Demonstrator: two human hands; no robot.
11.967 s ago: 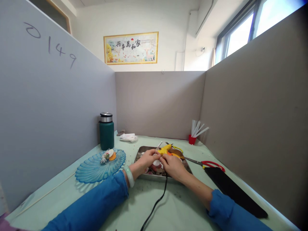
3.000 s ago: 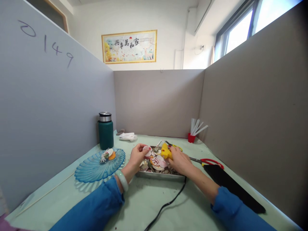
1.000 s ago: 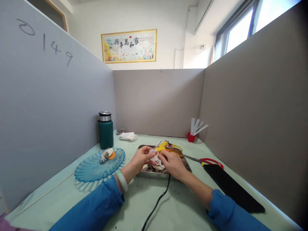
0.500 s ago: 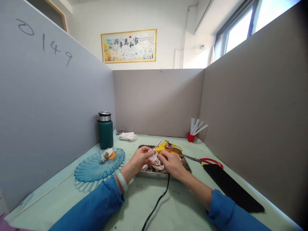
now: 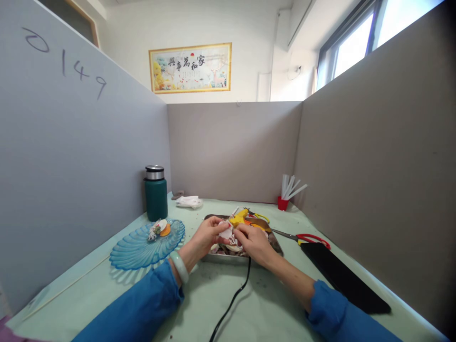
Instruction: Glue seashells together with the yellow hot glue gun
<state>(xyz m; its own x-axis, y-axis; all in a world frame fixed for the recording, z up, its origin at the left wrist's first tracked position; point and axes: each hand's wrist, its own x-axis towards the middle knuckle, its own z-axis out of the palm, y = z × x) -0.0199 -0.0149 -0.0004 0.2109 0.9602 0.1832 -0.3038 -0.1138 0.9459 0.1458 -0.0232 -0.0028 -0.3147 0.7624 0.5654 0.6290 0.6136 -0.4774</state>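
Note:
Over a metal tray of shells, my left hand pinches a whitish shell between thumb and fingers. My right hand is closed at the shell's right side; its fingertips meet there, and what they pinch, if anything, is too small to make out. Just behind the hands, a yellow glue gun lies on the tray. Shells show beneath my fingers, partly covered by both hands. A black cord runs from the tray toward me.
To the left, a blue scalloped plate carries a small cluster of shells, with a green bottle behind. Red-handled scissors and a black flat piece lie right. A red cup holds white sticks. Grey partitions enclose the table.
Almost nothing differs. Both hands stay over the tray, and the shell in my left hand has shifted very slightly.

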